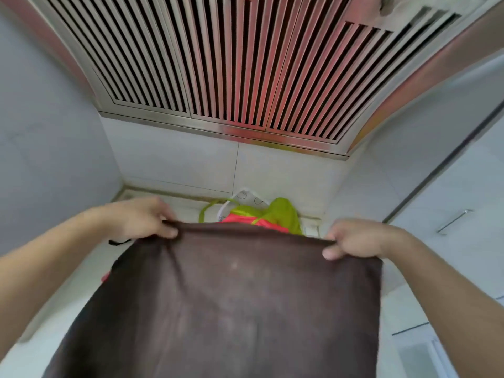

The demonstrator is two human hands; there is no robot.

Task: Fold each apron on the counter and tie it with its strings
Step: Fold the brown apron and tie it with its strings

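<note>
Brown apron (231, 304) hangs stretched between left hand (141, 218) and right hand (354, 238), both pinching its top edge.

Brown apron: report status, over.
Left hand and right hand each pinch the brown apron by its top edge, spread wide. No fold, no tie. Green and pink aprons heaped behind.

2 bare forearms entering from 7 and 4 o'clock, no sleeves in view, left hand (141, 218) and right hand (354, 240) ungloved, no rings or watch showing, short plain fingernails
</note>
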